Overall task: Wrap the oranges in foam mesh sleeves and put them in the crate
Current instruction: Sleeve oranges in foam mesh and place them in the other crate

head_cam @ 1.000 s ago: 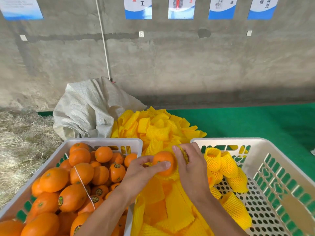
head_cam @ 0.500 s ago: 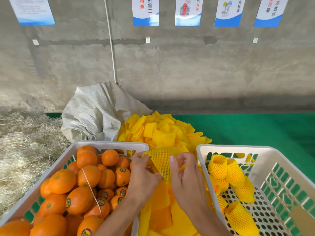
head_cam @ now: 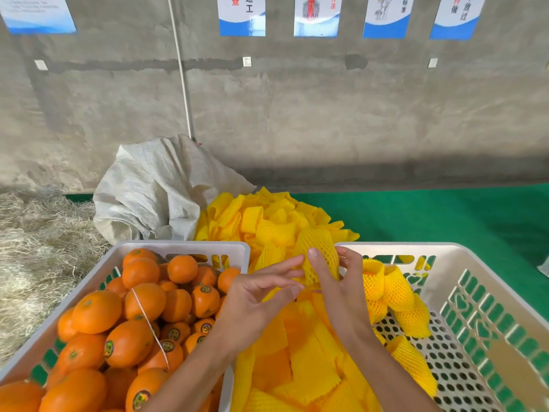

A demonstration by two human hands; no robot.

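My right hand (head_cam: 335,281) grips an orange fully covered by a yellow foam mesh sleeve (head_cam: 318,251), held between the two crates. My left hand (head_cam: 261,295) is beside it with its fingers spread, the fingertips just touching or leaving the sleeve. The left white crate (head_cam: 178,246) is full of bare oranges (head_cam: 139,298) with stickers. The right white crate (head_cam: 487,281) holds several wrapped oranges (head_cam: 389,286) along its left side. A heap of empty yellow sleeves (head_cam: 267,221) lies behind and between the crates.
A crumpled white woven sack (head_cam: 160,191) lies behind the left crate. Straw (head_cam: 38,242) covers the ground at left, green matting (head_cam: 445,215) at right. A concrete wall with posters stands behind. A thin string (head_cam: 148,319) lies across the bare oranges.
The orange was bare between both hands, then the sleeve was pulled over it. Now it is fully covered, shifted right in my right hand, and my left hand has opened.
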